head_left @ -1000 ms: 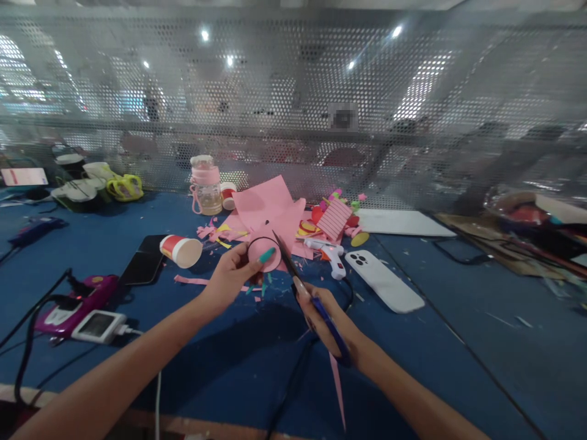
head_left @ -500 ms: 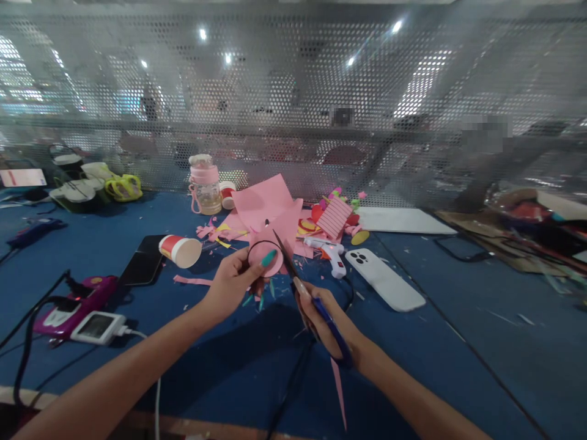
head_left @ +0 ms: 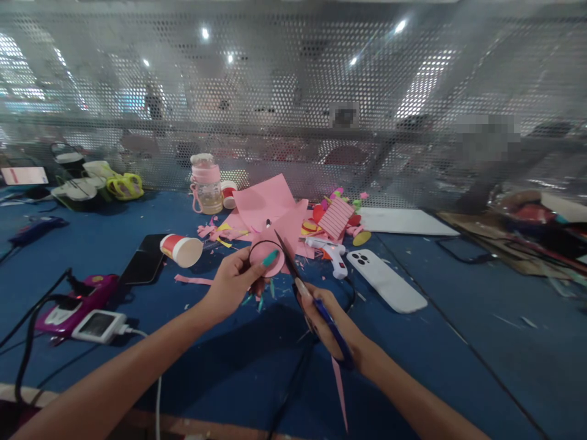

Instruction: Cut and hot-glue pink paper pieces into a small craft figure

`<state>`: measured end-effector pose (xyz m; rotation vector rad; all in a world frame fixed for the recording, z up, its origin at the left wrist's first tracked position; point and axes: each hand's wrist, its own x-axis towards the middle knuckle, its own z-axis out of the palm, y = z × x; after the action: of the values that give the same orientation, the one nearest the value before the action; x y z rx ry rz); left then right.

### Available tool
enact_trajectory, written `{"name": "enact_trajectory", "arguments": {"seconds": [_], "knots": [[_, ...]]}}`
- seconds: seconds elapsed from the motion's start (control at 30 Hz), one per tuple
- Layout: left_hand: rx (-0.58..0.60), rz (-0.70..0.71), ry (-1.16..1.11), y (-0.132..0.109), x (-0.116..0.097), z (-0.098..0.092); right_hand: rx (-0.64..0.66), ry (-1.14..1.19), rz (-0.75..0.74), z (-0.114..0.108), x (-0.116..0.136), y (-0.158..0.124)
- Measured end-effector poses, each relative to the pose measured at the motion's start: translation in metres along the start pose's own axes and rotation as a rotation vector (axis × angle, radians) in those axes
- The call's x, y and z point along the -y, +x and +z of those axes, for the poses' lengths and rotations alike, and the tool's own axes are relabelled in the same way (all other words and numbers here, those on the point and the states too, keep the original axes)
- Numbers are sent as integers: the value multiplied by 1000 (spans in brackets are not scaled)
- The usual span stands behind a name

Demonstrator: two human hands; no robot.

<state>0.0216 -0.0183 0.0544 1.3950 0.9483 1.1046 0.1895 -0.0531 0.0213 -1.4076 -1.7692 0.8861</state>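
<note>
My left hand [head_left: 236, 278] pinches a pink paper piece [head_left: 261, 252] with a round outline and a dark curved line on it, thumb across its face. Closed around the blue handles of a pair of scissors [head_left: 330, 324] is my right hand [head_left: 321, 305]. The dark blades point up and left and lie at the right edge of the pink piece; whether they touch it I cannot tell. A thin pink paper strip [head_left: 339, 391] hangs below my right hand. Behind the hands lie larger pink paper sheets [head_left: 266, 198].
A white glue gun [head_left: 337, 260] and a white phone [head_left: 387, 281] lie to the right. On the left are a paper cup [head_left: 181, 250], a black phone [head_left: 144, 260] and a purple power strip [head_left: 77, 308] with cords. A bottle [head_left: 206, 186] stands before the perforated panel [head_left: 275, 134].
The view has shifted very slightly. Both hands keep nearly the same pose, with the scissors still beside the pink piece.
</note>
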Motion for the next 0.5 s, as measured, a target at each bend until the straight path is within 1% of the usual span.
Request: {"name": "enact_trajectory", "arguments": {"seconds": [0.1,0.2,0.33,0.5], "knots": [[7,1,-8,0,0,0,21,-6,-29,0,0,0],[3,-4,-13,1,0,-1,19,-16,-33,0,-1,0],[5,3,-13,1,1,-2,15,-21,-74,0,-1,0],[15,6,-10,2,2,-3,31,-21,-62,0,-1,0]]}}
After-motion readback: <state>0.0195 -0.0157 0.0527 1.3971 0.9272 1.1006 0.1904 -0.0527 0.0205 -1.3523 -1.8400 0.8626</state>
